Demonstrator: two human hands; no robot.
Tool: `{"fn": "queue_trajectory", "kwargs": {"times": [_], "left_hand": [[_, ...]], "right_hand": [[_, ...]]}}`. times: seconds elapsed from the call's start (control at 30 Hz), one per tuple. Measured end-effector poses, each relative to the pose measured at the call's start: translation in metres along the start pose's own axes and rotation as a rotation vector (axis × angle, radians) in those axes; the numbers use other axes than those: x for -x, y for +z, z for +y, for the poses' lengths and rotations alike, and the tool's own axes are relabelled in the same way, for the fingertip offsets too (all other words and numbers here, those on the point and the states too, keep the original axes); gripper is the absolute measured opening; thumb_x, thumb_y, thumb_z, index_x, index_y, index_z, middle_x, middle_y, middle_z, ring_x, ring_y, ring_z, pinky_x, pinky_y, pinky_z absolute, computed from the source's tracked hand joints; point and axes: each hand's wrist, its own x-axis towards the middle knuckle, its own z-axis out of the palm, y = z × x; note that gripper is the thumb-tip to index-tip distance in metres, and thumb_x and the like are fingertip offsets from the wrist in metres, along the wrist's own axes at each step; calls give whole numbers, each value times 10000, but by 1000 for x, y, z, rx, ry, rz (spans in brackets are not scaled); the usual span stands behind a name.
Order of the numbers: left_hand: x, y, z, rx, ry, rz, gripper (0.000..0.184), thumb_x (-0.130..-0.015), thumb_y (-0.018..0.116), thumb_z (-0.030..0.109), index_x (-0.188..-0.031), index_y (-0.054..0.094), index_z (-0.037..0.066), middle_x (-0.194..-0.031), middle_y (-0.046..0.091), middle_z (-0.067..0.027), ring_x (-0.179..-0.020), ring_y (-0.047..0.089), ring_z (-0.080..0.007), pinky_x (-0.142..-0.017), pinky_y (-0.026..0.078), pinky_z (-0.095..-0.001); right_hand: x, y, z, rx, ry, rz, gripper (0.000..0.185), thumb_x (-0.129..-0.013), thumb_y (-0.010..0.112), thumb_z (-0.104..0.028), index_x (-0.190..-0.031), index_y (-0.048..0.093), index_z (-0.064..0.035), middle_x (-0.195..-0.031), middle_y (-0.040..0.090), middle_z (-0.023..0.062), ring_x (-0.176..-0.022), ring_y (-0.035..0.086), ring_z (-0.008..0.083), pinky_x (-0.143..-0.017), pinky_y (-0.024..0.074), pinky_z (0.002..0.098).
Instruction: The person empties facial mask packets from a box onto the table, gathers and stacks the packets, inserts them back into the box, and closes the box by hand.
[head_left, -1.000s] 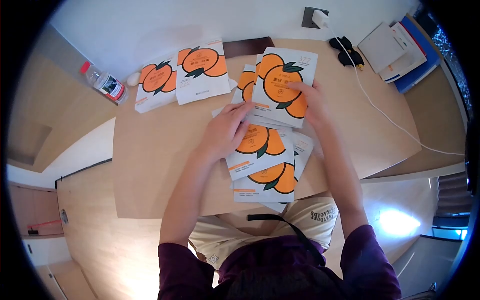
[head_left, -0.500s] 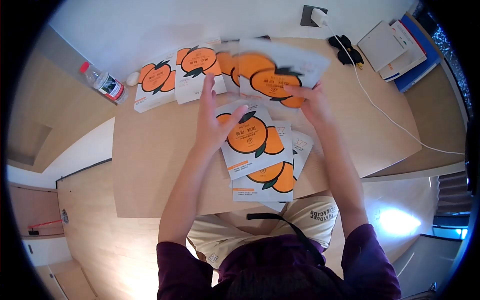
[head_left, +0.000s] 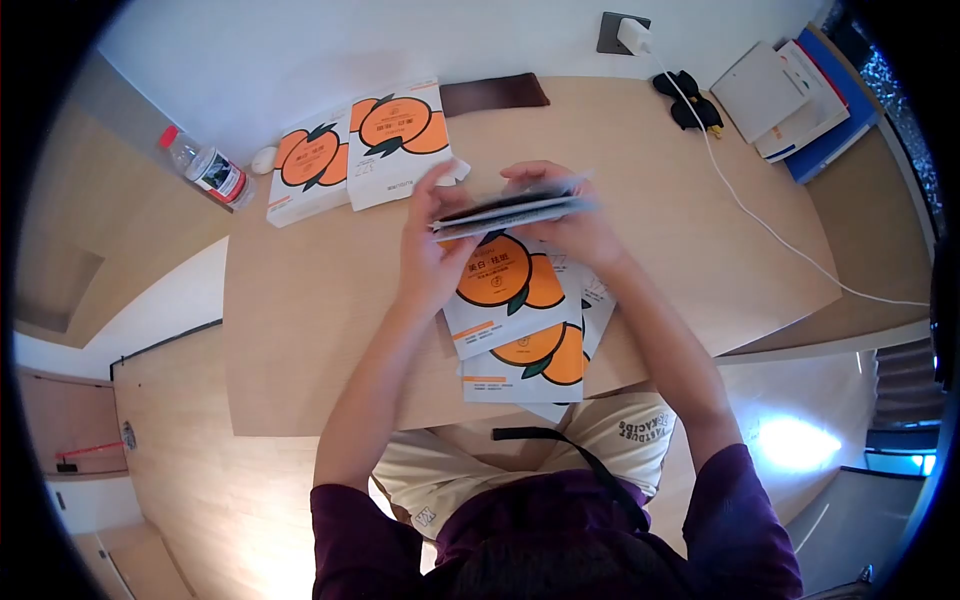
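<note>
a person's two bare hands are close together over the desk, the left hand and the right hand gripping opposite ends of a thin stack of packets seen nearly edge-on. it is above loose packets that overlap in an uneven fan near the desk's front edge. the held stack is blurred, so its count cannot be told

the likely trouble is slipping: slick packets under uneven finger pressure could slide out or splay apart. letting the stack drop low could knock the loose ones askew, and those nearest the edge could fall towards the shorts

the top loose packet reads "美白·祛斑" beside orange fruit drawings. the right box shows "377" upside down; the left box has similar artwork. the shorts read "fastdust", with "acids" in the line below. the bottle's label is too small to read
</note>
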Motion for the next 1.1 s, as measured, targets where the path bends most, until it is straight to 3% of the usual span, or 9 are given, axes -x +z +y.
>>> {"fn": "queue_trajectory", "kwargs": {"times": [0.07, 0.23, 0.33, 0.43, 0.63, 0.73, 0.83, 0.93, 1.1], "left_hand": [[-4, -4, -1, 115, -39, -4, 642, -780, 716, -2, -1339, 411, 82, -1139, 591, -85, -1028, 599, -160, -874, 505, -282], [-7, -10, 5, 345, -270, 5, 354, -838, 721, 179, -1104, 597, -18, -984, 674, -93, -890, 648, -137, -792, 532, -264], [-8, -8, 3, 308, -314, 65, 339, -870, 686, 274, -1012, 627, -28, -910, 686, -80, -840, 656, -130, -754, 538, -255], [-9, -7, -8, 246, -265, 93, 373, -877, 673, 308, -1045, 613, -20, -955, 680, -84, -862, 650, -133, -753, 532, -259], [-11, -11, -20, 463, -385, 194, 393, -905, 636, 259, -1186, 522, 10, -1126, 622, -91, -977, 626, -160, -735, 575, -328], [-12, -16, -21, 334, -305, 319, 420, -918, 621, 293, -1190, 513, -9, -1091, 627, -88, -900, 631, -132, -772, 524, -264], [-11, -21, -8, 214, -185, 413, 386, -928, 606, 292, -1155, 532, -11, -1057, 634, -77, -890, 626, -124, -770, 519, -255], [-13, -25, -10, 156, -56, 469, 347, -934, 598, 278, -1118, 551, -13, -1031, 643, -77, -872, 624, -114, -730, 523, -237], [-14, -27, -24, 146, -55, 530, 316, -937, 593, 262, -1093, 563, -11, -1021, 649, -83, -855, 627, -108, -673, 534, -228]], "right_hand": [[-1, 2, 4, -71, 34, 10, 458, -732, 761, -22, -1150, 576, -48, -1009, 657, 56, -918, 627, 135, -797, 515, 280], [-4, 3, 10, 2, -16, 107, 608, -743, 772, -85, -1266, 465, -43, -1103, 613, 76, -986, 601, 148, -806, 504, 309], [0, 5, 0, 145, 170, 128, 674, -736, 780, -122, -1302, 424, -40, -1090, 597, 106, -989, 593, 196, -826, 492, 350], [4, 7, 14, 597, 22, 147, 742, -710, 802, -182, -1320, 405, -41, -1031, 594, 135, -948, 593, 249, -837, 481, 379], [8, 9, -14, 787, 299, 103, 828, -709, 773, -418, -1339, 391, -42, -996, 594, 145, -929, 592, 268, -802, 478, 377], [6, 7, -28, 886, 318, 56, 803, -704, 751, -485, -1304, 448, -47, -919, 614, 117, -889, 604, 255, -771, 479, 368], [2, 6, -38, 855, 449, -223, 739, -695, 749, -503, -1234, 531, -48, -823, 620, 96, -816, 616, 243, -725, 480, 370], [8, 8, -33, 840, 311, -156, 626, -710, 766, -421, -1180, 582, -51, -742, 596, 80, -732, 608, 234, -669, 476, 353], [12, 6, -2, 471, 362, -36, 480, -744, 756, -196, -1162, 591, -27, -744, 596, 61, -688, 577, 166, -624, 469, 289]]}}
